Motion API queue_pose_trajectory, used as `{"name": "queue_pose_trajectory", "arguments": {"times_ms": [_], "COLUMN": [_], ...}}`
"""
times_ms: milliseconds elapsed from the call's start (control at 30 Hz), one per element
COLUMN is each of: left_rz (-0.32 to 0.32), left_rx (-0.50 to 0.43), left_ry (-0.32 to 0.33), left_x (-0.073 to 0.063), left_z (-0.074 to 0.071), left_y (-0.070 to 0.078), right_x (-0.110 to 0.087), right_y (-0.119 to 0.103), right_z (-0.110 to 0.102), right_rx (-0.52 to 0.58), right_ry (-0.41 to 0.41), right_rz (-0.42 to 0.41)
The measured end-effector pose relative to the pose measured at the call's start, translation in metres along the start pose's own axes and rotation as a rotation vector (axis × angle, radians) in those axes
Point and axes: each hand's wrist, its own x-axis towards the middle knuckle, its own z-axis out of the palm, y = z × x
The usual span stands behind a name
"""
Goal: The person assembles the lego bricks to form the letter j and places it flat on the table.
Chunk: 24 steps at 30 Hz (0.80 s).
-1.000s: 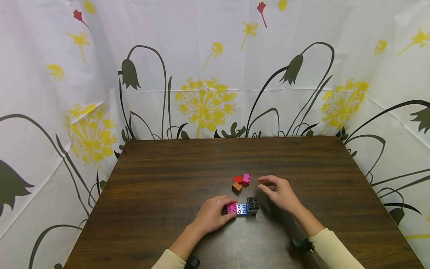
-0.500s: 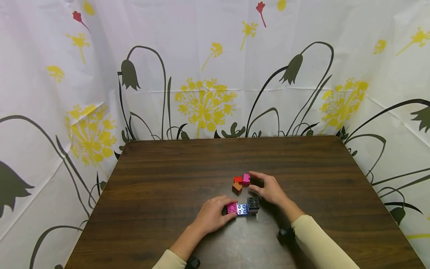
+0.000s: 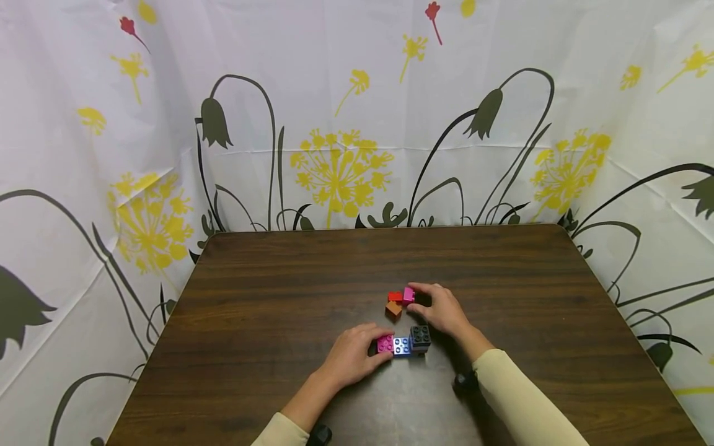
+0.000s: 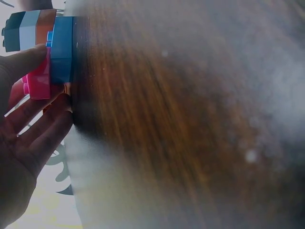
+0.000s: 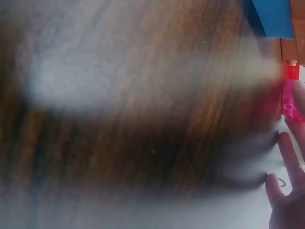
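My left hand (image 3: 351, 353) grips the left end of a toy brick build on the table, thumb and forefinger on its pink brick (image 3: 385, 344). The build's base is a blue brick (image 4: 61, 50), its studs bare in the middle. On its right end rises a stack of orange (image 4: 45, 21), light grey (image 4: 28, 31) and black (image 3: 420, 338) bricks. Farther back, my right hand (image 3: 443, 310) pinches a loose magenta brick (image 3: 409, 295) between thumb and forefinger. That brick lies on its side, studs toward the palm, as the right wrist view also shows.
Left of the magenta brick lies a red brick (image 3: 395, 297), and just in front of that an orange brick (image 3: 393, 311), turned at an angle. The dark wood table (image 3: 268, 291) ends at a flower-print curtain (image 3: 357, 93) behind and at both sides.
My right hand has moved left from beside the loose bricks and closed its thumb and forefinger about the magenta brick. The left hand and the brick build stay in place.
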Motion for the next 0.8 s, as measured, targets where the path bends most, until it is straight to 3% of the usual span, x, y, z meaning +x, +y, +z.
{"name": "queue_pose_trajectory", "arguments": {"times_ms": [400,800], "left_rz": [0.005,0.0], "left_rx": [-0.014,0.02], "left_ry": [0.0,0.024], "left_x": [0.0017,0.0007], "left_z": [0.0016,0.003], "left_y": [-0.0015,-0.0008], "right_x": [0.0007,-0.0012], "right_y": [0.001,0.0034], "right_z": [0.0017,-0.001], "right_rx": [-0.011,0.008], "right_ry": [0.035,-0.01], "right_rz": [-0.007,-0.017]}}
